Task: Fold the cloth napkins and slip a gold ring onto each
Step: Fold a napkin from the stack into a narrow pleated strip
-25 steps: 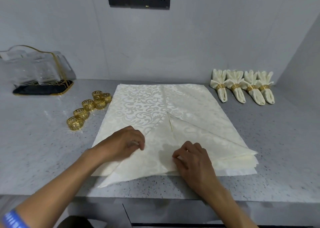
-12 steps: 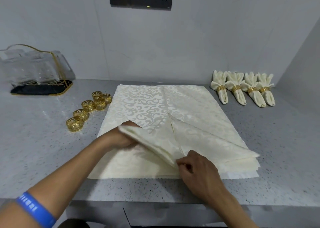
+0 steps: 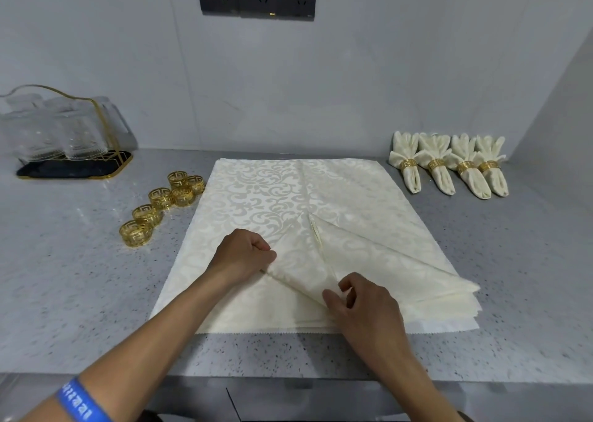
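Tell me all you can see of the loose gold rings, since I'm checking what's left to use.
Six loose gold rings stand on the grey speckled counter, left of the napkin stack. They look like shiny metal bands with a cut-out key pattern. They run in a diagonal line, some touching each other. Neither hand touches them.

Bare desk (image 3: 80, 277) lies open left of the left grip (image 3: 247, 253), up to six gold rings (image 3: 162, 208) beyond. Right of the right grip (image 3: 362, 303), open desk; four ringed napkins (image 3: 449, 165) block the far corner.
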A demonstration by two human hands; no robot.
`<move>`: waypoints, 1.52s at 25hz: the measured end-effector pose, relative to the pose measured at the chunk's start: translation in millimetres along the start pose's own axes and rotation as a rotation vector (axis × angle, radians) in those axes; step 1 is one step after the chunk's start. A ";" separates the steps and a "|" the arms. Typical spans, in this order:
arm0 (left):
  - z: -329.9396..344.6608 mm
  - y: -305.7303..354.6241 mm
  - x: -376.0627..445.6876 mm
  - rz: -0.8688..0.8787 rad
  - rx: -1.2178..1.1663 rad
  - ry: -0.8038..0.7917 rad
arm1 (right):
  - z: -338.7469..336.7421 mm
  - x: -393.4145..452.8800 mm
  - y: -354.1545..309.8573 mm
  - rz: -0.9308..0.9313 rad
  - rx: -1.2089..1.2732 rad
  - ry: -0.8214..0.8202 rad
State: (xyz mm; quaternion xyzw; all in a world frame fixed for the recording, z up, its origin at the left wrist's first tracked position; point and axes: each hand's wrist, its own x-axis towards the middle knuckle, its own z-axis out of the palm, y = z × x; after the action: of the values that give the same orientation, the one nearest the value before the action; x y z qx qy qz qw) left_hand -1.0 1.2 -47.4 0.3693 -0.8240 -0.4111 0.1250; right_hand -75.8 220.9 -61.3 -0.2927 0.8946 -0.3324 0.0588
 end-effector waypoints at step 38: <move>80.6 12.9 -90.2 0.796 0.692 0.186 | -129.1 59.0 111.8 0.024 -0.082 -0.485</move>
State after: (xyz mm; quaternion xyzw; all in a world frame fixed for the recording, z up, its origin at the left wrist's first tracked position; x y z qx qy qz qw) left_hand 14.1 117.5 -79.5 0.0828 -0.9732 -0.0017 0.2147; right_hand -217.2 327.9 -26.6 -0.3553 0.8705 -0.2152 0.2638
